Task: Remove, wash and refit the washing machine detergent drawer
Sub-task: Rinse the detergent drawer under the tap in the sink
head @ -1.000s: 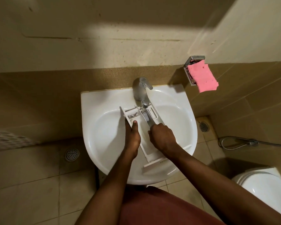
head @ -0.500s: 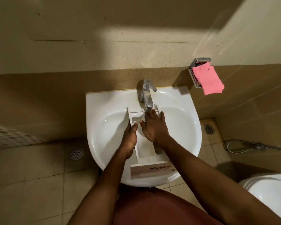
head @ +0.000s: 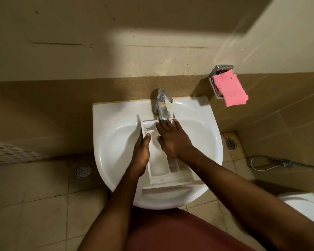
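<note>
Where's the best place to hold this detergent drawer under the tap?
Grip the drawer by its long left wall, coming from the left, thumb over the rim, as the left hand does; that thin straight wall pinches easily and leaves the compartments open under the tap.

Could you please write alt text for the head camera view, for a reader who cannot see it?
A person holds a white detergent drawer in a sink under the tap: the left hand grips its left wall, the right hand lies flat inside. A pink sponge sits in a wall holder.
</note>
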